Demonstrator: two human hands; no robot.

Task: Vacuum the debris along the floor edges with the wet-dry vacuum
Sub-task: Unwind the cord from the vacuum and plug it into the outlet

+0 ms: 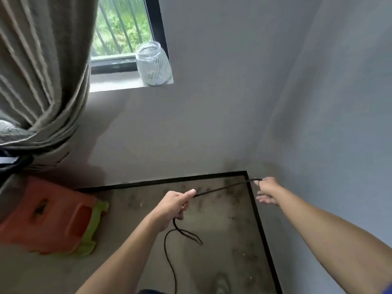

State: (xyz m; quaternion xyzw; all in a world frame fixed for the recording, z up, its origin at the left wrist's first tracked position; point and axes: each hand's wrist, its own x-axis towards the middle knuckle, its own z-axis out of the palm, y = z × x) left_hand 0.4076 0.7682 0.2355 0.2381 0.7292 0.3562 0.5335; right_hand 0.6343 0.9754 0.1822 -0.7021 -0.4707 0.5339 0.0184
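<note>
Head view: left hand (176, 205), grip curled round black cord (222, 188); right hand (268, 190) seemingly pinching its end.

A curtain (38, 71) is hung in the upper left of the frame, with a window (121, 28) just to its right. A jar (153, 64) is set on the sill (114, 83) at the window's right end. Stacked stools (48, 215) are placed on the floor (222, 262) at lower left. A cord (220, 188) is stretched from the left hand (174, 206) at centre to the right hand (268, 190) beside the floor corner.
</note>
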